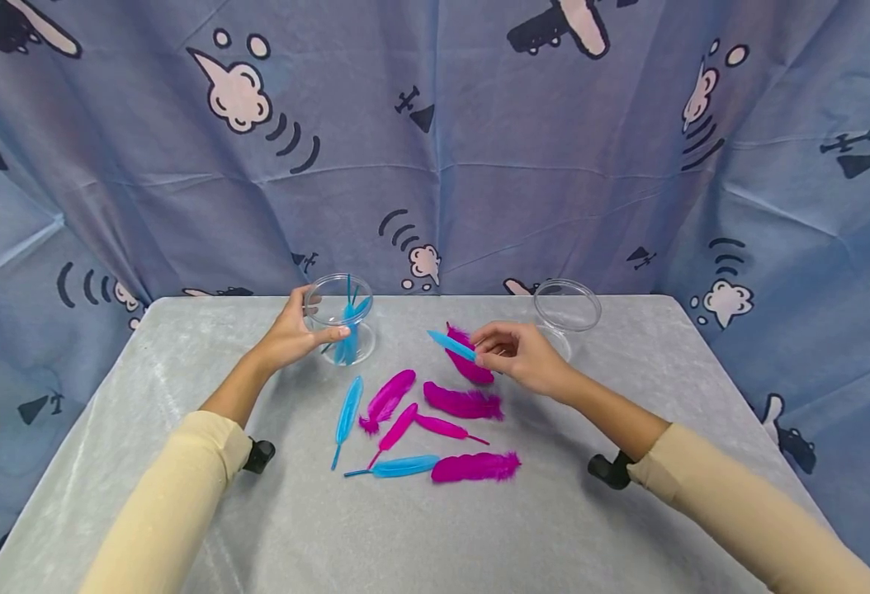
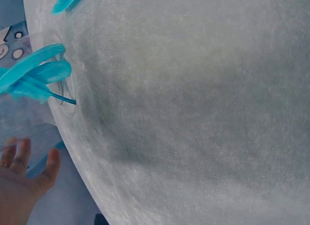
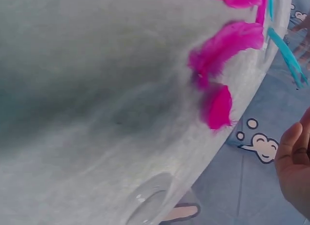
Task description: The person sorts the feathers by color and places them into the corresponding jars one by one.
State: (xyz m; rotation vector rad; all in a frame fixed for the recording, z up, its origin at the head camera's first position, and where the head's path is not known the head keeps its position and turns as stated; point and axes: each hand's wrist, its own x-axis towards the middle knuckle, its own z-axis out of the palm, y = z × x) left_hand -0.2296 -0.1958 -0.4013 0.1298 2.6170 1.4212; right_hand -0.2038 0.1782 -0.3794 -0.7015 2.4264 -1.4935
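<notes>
Only the head view shows us the right hand (image 1: pixel 518 355) pinching a blue feather (image 1: pixel 453 345) above the table (image 1: pixel 361 536); the right wrist view misses it. We see the left hand (image 1: pixel 290 334) gripping a jar (image 1: pixel 366 340) with feathers (image 1: pixel 348 334) inside.

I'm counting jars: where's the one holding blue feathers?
Head view: the jar is left of centre, by the table's far edge, in the left hand.

Downward head view; nearer wrist views
</notes>
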